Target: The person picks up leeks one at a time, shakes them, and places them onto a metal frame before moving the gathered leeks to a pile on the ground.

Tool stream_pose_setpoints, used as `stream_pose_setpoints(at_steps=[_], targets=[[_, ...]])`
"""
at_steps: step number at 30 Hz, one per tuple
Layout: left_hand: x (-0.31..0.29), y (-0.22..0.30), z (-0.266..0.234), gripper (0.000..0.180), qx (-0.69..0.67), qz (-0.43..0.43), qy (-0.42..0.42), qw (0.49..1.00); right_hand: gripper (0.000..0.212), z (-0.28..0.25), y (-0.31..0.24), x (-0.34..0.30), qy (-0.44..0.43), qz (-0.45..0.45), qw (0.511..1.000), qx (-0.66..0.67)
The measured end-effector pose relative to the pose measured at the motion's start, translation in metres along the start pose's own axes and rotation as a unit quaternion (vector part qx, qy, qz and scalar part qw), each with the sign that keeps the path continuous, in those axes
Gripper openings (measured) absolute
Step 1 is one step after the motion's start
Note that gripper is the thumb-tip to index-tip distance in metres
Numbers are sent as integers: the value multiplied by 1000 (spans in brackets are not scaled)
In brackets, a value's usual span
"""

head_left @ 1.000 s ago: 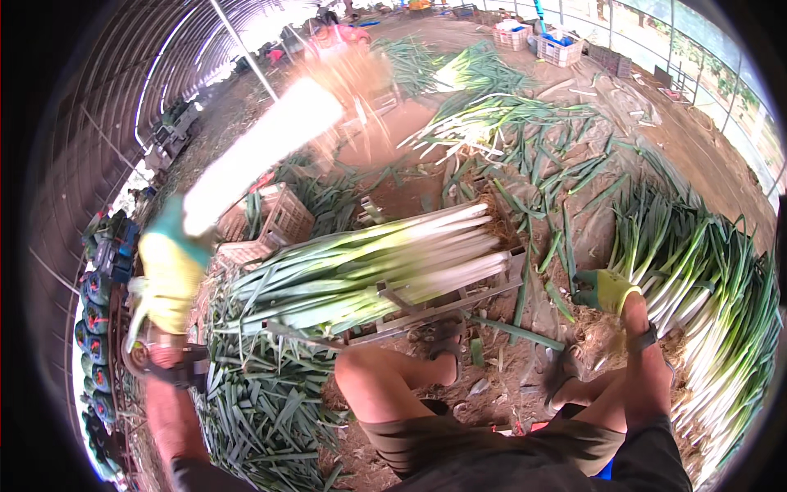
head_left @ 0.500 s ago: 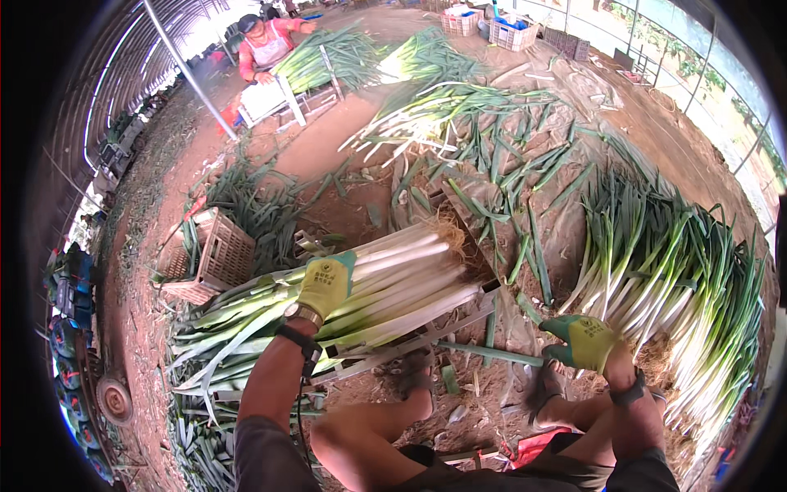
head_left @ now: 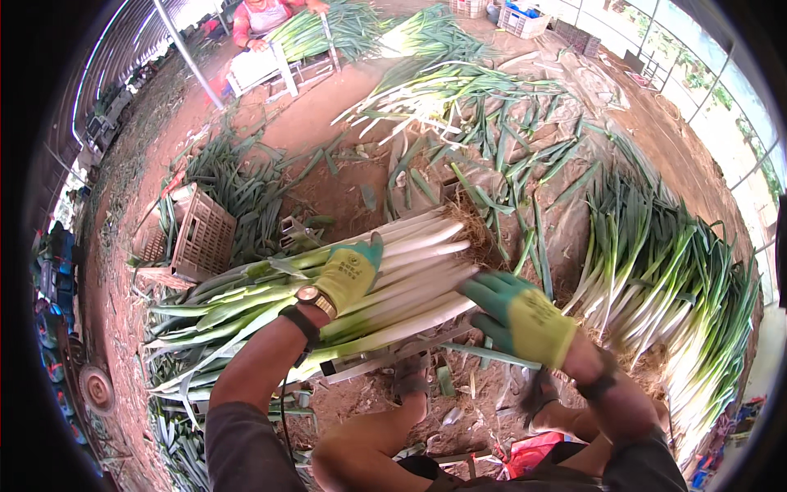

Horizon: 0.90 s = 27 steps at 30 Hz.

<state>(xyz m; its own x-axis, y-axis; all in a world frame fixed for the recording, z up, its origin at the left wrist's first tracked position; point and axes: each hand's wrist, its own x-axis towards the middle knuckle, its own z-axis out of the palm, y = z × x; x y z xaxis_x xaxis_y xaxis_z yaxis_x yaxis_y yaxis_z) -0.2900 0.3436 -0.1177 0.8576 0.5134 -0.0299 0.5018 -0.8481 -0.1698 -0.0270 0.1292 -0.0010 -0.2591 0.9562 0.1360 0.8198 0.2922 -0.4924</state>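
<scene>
A thick row of leeks (head_left: 410,283) lies across a low metal rack (head_left: 361,365) in front of me, white shanks and roots to the right, green leaves to the left. My left hand (head_left: 352,271), in a yellow-green glove, lies over the far part of the row, its fingers stretched along the shanks. At the right end, my right hand (head_left: 520,316) wears a matching glove. Its fingers are apart and reach to the white ends near the roots (head_left: 471,225); whether they touch is blurred. Neither hand appears to grip a leek.
A large heap of leeks (head_left: 656,271) lies to my right. At left stands a tan plastic crate (head_left: 205,234) beside cut leaves (head_left: 266,205). Another leek pile (head_left: 434,98) lies farther off, and a person in red (head_left: 270,20) works at a rack at the back.
My right hand has moved up and left from near my knee to the root end of the row. My left hand has slid right along the leeks. The view has tilted down.
</scene>
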Motion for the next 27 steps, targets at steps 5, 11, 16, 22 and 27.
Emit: stream_pose_setpoints(at_steps=[5, 11, 16, 22, 27], targets=[[-3, 9, 17, 59, 18, 14, 103, 994, 57, 103, 38, 106, 109, 8, 993, -54], [-3, 8, 16, 61, -5, -33, 116, 993, 56, 168, 80, 142, 34, 85, 992, -84], [-42, -1, 2, 79, -61, -27, 112, 991, 59, 180, 77, 149, 40, 105, 991, -71], [-115, -46, -41, 74, 61, -26, 52, 996, 63, 185, 78, 146, 35, 131, 987, -87], [-156, -50, -42, 68, 45, -23, 39, 998, 65, 197, 77, 143, 49, 117, 988, -87]])
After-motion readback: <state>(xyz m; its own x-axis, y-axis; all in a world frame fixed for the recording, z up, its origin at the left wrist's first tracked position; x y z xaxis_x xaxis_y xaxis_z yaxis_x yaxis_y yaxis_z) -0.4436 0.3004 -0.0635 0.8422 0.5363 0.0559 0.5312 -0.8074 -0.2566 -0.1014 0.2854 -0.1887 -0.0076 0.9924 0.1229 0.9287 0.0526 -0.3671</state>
